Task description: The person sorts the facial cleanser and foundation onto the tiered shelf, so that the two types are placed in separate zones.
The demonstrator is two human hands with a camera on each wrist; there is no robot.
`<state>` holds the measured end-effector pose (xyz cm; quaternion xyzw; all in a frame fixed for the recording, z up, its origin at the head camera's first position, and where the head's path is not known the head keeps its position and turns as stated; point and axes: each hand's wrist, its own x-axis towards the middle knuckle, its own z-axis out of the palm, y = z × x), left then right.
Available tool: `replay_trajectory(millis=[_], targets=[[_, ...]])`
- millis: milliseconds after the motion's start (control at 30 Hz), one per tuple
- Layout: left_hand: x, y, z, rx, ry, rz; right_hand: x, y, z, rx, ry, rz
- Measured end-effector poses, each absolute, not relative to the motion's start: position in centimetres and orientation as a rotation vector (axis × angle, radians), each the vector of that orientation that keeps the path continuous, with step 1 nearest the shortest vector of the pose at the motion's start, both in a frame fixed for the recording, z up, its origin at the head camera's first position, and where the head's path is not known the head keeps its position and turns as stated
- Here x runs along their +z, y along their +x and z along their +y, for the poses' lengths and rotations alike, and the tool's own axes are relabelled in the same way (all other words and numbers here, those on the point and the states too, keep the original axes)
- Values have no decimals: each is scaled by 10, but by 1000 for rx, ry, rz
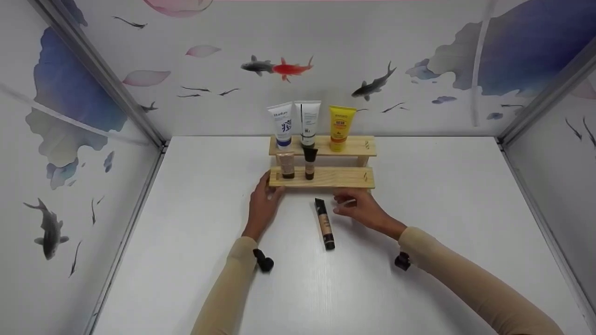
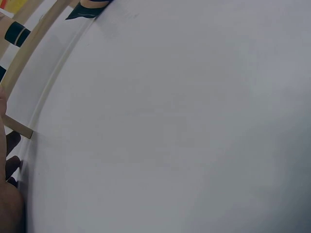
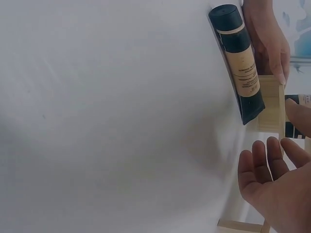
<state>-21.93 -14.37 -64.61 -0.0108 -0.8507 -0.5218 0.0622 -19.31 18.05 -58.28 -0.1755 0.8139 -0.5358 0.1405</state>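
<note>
A two-tier wooden rack [image 1: 339, 177] stands toward the back of the white table. My left hand [image 1: 264, 202] grips the left end of its lower tier, thumb at the front edge and fingers around the side. Just in front of the rack's right half is my right hand [image 1: 363, 209], its fingers loosely bent with nothing between them. Between the hands, a black-and-beige squeeze tube [image 1: 325, 224] lies flat on the table; the right wrist view shows print on the tube [image 3: 245, 73]. On the lower tier a beige tube [image 1: 287, 166] and a small dark-capped tube [image 1: 309, 164] stand upright.
Along the upper tier stand two white tubes [image 1: 283, 124] [image 1: 308, 123] and a yellow tube [image 1: 342, 128]. Behind the rack rises a wall [image 1: 326, 37] printed with fish. Side panels with metal corner posts [image 1: 100, 70] enclose the table [image 1: 195, 223].
</note>
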Motion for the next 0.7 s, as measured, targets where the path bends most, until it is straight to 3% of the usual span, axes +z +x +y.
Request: replay_trajectory(millis=[700], targets=[[-644,-217,-145,-1597,-54,-2555,-595,-204,160,-1330,-733,2398]])
